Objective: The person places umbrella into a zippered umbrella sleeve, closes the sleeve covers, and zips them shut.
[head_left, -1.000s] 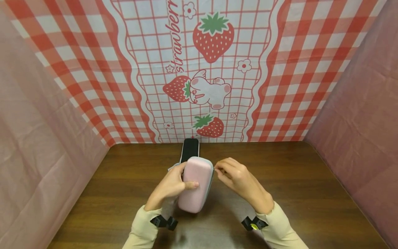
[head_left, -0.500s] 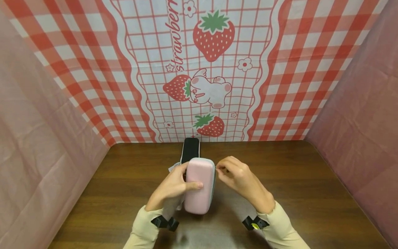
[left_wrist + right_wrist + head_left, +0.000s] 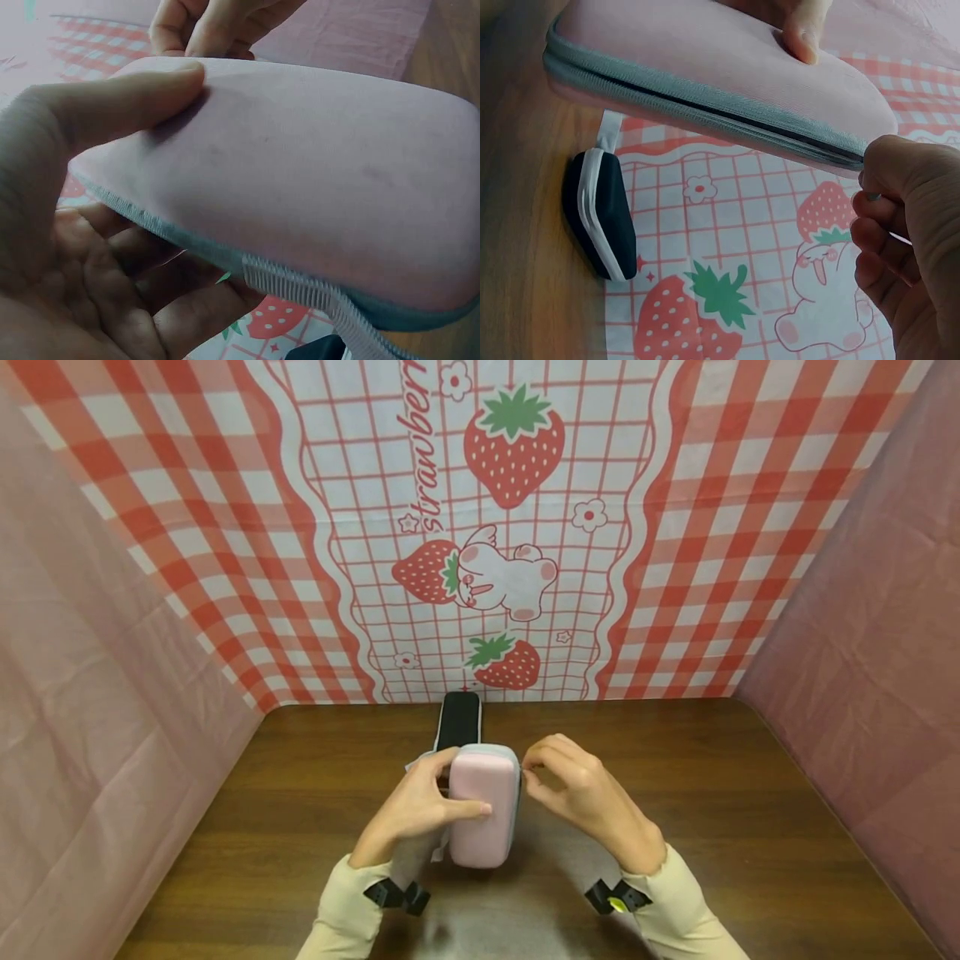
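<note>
A pink hard-shell zip case (image 3: 483, 818) stands tilted above the table, gripped by my left hand (image 3: 420, 806). Its thumb lies across the pink face, with the other fingers behind. In the right wrist view, a grey zipper (image 3: 705, 101) runs along the case's side, a thin dark gap showing between its tapes. At the end of that gap, my right hand (image 3: 919, 202) pinches the zipper's pull, which the fingers mostly hide. A ribbed grey strap (image 3: 300, 292) hangs from the opposite side in the left wrist view.
Behind the pink case, a black case (image 3: 459, 718) with a pale zipper edge lies against the strawberry-print backdrop (image 3: 517, 560). Brown wood table (image 3: 675, 777) extends to both sides. Pink cloth (image 3: 862, 710) hangs at left and right.
The pink case has shifted slightly right and turned more upright; since half a second ago its top has tipped, showing more of the upper edge. The right hand stays nearly in place, still pinching.
</note>
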Available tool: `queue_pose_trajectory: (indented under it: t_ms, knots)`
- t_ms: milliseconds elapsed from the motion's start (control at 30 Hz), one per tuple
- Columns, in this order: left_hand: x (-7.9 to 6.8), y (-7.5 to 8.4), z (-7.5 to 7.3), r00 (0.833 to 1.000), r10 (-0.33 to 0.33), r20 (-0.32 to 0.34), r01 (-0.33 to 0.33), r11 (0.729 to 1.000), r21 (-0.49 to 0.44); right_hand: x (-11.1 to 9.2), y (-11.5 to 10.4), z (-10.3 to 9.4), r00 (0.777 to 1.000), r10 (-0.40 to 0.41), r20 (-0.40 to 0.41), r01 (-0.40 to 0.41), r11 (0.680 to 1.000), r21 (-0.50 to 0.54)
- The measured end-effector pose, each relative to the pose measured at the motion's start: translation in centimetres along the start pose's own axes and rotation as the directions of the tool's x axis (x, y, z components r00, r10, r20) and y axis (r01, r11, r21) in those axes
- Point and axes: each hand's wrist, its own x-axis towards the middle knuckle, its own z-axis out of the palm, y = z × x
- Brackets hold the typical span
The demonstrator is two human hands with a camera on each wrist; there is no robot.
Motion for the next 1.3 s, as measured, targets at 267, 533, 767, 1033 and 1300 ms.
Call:
queue_pose_trajectory:
  t_ms: [267,533,767,1033,1300]
  knots:
    - [0.1,-0.47,-0.3,0.996,0.083,0.019,-0.082,0.997,-0.008,0.27,-0.4,0.2,0.998,-0.059,-0.025,0.06,0.997,0.043]
    - [0.24,-0.79,-0.39,0.995,0.087,0.052,-0.086,0.996,-0.02,0.45,-0.65,0.46,0.996,-0.08,-0.047,0.083,0.995,0.061]
    - [0.32,-0.92,-0.47,0.997,0.067,0.039,-0.064,0.994,-0.084,0.36,-0.6,0.69,0.997,-0.073,-0.026,0.074,0.994,0.079]
    - [0.27,-0.85,-0.4,0.998,0.051,0.04,-0.046,0.992,-0.118,0.32,-0.63,0.76,0.997,-0.071,-0.026,0.073,0.995,0.075]
    - [0.24,-0.84,-0.32,1.0,0.023,-0.012,-0.025,0.983,-0.183,0.22,-0.58,0.84,0.998,-0.068,-0.002,0.068,0.994,0.081]
